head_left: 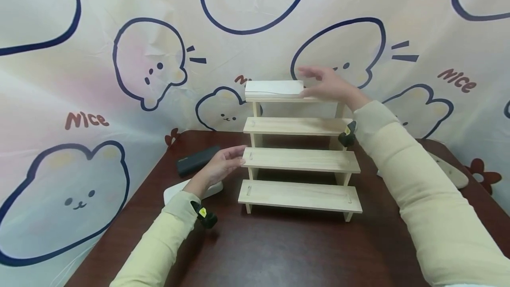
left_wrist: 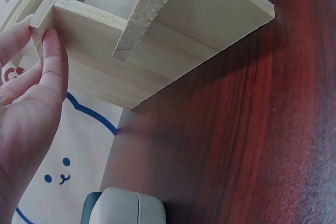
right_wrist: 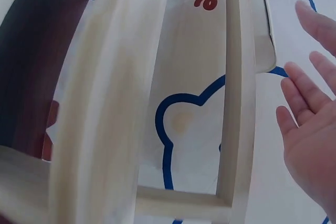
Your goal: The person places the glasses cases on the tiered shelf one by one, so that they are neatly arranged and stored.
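Note:
A pale wooden stepped rack [head_left: 300,159] with tiers rising toward the back stands on the table. My left hand [head_left: 225,163] pinches the left end of its second tier from the bottom; the left wrist view has thumb and fingers [left_wrist: 52,61] about the board's end. On the top tier, at its left part, lies a long white case [head_left: 274,87] with a seam along its front. My right hand [head_left: 328,84] is at the right end of that case, thumb and fingers spread apart. In the right wrist view the right hand [right_wrist: 312,124] shows apart from the white case [right_wrist: 265,51].
Left of the rack lie a dark long case [head_left: 196,161] and a rounded white case [head_left: 213,189], partly behind my left hand. A pale flat object [head_left: 450,172] lies at the right, partly covered by my sleeve. A cartoon-printed curtain [head_left: 223,56] hangs behind the dark wooden table [head_left: 279,247].

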A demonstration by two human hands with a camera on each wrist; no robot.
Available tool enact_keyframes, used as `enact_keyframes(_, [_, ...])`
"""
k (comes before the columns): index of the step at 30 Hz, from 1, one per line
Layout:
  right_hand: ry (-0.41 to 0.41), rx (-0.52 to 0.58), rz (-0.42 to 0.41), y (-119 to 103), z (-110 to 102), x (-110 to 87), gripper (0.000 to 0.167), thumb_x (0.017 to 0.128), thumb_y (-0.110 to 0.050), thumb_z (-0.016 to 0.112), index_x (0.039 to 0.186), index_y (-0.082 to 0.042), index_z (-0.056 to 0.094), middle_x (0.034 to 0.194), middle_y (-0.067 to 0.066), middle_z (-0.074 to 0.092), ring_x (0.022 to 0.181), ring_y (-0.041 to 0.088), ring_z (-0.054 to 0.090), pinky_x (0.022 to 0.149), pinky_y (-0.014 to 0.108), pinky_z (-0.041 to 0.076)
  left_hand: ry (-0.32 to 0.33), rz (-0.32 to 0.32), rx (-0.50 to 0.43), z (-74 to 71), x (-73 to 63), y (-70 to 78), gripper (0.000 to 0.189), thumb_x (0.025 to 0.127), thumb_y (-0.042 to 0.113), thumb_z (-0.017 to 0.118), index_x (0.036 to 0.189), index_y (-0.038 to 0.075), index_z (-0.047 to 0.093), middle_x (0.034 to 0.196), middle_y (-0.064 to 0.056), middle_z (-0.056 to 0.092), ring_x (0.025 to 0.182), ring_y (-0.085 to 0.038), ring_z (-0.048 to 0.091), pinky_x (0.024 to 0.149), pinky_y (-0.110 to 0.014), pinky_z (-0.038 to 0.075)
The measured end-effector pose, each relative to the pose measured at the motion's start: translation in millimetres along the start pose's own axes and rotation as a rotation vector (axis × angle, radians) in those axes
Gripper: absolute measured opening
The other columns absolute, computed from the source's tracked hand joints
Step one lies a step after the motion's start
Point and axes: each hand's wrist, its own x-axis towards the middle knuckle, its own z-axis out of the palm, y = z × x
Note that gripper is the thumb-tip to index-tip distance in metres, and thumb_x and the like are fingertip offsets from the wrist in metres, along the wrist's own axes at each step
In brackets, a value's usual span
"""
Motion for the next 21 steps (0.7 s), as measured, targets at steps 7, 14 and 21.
enact_keyframes(7, [0.073,0.029,-0.021,8.4,-6.6,-21.4,0.076,0.087,-0.033,0.074,0.152,-0.021,0.035,0.151,0.003,0.041,0.140,0.023,0.030,0.113,0.048,0.024,-0.007,0.016,-0.003,-0.4,1.2,-1.9,0.057,0.094,0.005,0.062,0.146,0.002,0.040,0.145,-0.015,0.043,0.125,-0.027,0.050,0.103,-0.035,0.040])
enact_keyframes(14, [0.100,0.063,-0.061,19.8,-7.6,-47.5,0.075,0.087,-0.030,0.073,0.151,-0.018,0.035,0.153,0.007,0.037,0.139,0.026,0.032,0.111,0.053,0.026,-0.015,0.012,-0.009,-0.8,2.2,-3.1,0.058,0.094,0.006,0.063,0.147,0.002,0.038,0.147,-0.016,0.041,0.126,-0.028,0.049,0.107,-0.040,0.037])
enact_keyframes(21, [0.152,0.065,-0.021,31.1,-7.8,-75.1,0.076,0.087,-0.034,0.074,0.151,-0.018,0.036,0.150,0.007,0.040,0.132,0.030,0.039,0.104,0.057,0.034,-0.017,0.015,0.001,-2.0,3.0,-4.5,0.060,0.094,0.006,0.063,0.148,0.001,0.036,0.148,-0.016,0.040,0.127,-0.028,0.048,0.107,-0.039,0.036])
